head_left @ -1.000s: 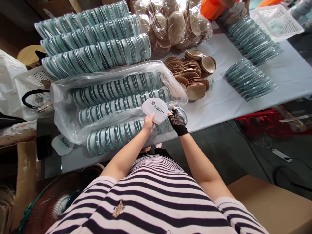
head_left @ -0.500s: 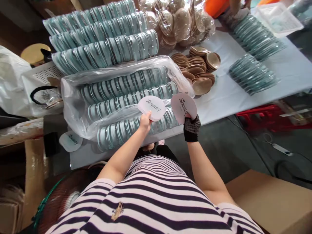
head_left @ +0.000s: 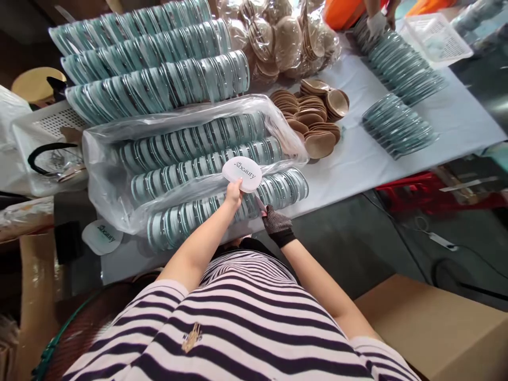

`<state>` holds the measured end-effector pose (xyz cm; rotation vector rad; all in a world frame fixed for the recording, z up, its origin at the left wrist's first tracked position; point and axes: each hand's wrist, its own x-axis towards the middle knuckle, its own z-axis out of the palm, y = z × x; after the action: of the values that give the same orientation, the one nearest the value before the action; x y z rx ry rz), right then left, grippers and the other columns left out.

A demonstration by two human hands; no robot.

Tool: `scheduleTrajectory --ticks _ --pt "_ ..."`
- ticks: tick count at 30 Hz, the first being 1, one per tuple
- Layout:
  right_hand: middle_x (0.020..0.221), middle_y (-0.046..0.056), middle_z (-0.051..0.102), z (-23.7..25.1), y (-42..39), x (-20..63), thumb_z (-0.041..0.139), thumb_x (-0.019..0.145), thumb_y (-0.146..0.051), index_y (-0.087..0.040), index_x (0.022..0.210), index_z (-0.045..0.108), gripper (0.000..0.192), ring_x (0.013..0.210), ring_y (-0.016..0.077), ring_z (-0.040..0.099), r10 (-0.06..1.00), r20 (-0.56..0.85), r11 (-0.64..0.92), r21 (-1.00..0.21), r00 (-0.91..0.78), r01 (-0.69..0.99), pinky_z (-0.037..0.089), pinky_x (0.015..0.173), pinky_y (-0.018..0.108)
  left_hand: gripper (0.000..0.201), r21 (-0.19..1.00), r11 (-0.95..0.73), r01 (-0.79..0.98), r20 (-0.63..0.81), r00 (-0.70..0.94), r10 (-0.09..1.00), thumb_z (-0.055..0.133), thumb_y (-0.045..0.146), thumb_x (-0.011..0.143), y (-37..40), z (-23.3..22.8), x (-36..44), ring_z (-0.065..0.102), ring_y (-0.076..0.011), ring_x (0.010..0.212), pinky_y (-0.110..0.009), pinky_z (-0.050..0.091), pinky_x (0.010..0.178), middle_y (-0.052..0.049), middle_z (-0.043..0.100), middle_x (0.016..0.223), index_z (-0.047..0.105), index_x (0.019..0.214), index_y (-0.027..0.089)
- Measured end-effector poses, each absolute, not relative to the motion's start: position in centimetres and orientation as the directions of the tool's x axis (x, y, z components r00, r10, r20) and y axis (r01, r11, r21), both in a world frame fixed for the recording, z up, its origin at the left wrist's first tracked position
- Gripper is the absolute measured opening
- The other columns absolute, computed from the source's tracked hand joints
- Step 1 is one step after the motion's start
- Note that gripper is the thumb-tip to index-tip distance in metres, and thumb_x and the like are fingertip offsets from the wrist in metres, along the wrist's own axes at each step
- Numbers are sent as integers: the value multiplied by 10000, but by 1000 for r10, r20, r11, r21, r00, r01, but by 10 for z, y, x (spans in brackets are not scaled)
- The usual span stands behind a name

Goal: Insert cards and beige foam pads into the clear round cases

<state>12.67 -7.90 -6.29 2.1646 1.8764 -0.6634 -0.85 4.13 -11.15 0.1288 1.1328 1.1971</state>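
My bare left hand is closed on a white, rounded flat pad with "beauty" printed on it, its face turned up. In a black knit glove with bare fingertips, my right hand grips a second pad, seen almost edge-on close to the first. Below and behind both hands runs a row of clear, bluish plastic shells stacked on edge. Just beyond, a plastic-lined container holds two more such rows. Another printed pad lies at the table's left.
Further shell rows stand behind the container. Tan oval pads lie in stacks, with bagged ones behind. At the far right, a co-worker's gloved hand touches shell stacks near a white basket. A cardboard box stands at lower right.
My right hand has moved left and down, and its pad has turned from face-on to nearly edge-on beside the left pad. The left hand still holds its pad. The view has shifted slightly.
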Motion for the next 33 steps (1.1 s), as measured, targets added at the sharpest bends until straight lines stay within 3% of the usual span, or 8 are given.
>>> scheduleTrajectory --ticks 6,11,18,22,29,33 --pt "911 133 724 -69 -56 138 266 1002 -336 -142 1120 595 400 817 238 679 921 -390 -33 -111 -13 993 399 676 290 250 623 394 -675 -615 -113 780 639 122 834 38 -111 -7 679 -223 1067 -367 538 956 -108 739 1092 682 1081 131" --pt "945 159 726 -111 -47 142 294 989 -279 -99 1068 652 408 855 229 666 933 -318 91 -241 -167 966 396 720 282 283 591 419 -689 -652 -104 751 626 116 847 38 -107 -10 669 -237 1099 -391 532 981 -116 732 1119 670 1127 127" --pt "927 92 728 -114 -62 147 411 945 -299 -175 939 682 298 822 188 656 958 -274 -58 -473 -84 879 398 662 248 300 574 419 -704 -658 -90 748 579 96 876 36 -103 -10 649 -238 1141 -412 498 1028 -111 723 1151 663 1162 129" --pt "881 69 730 -118 -56 142 484 883 -268 -181 866 664 201 813 182 655 966 -248 -212 -589 75 780 440 714 253 317 568 426 -704 -647 -63 760 572 92 879 38 -104 -12 648 -230 1144 -389 501 1024 -108 727 1141 657 1181 131" --pt "880 82 736 -122 -57 122 479 889 -284 -173 890 670 220 824 192 667 937 -269 -342 -569 223 748 456 745 264 313 559 444 -700 -647 -34 761 568 98 880 42 -108 -15 650 -229 1138 -362 527 982 -105 716 1168 656 1178 137" --pt "920 86 736 -119 -60 112 456 914 -264 -170 943 677 242 863 188 671 902 -314 -422 -489 298 764 451 755 250 319 548 443 -710 -638 -11 770 556 89 885 43 -111 -14 646 -222 1141 -349 531 971 -92 729 1133 649 1186 138"
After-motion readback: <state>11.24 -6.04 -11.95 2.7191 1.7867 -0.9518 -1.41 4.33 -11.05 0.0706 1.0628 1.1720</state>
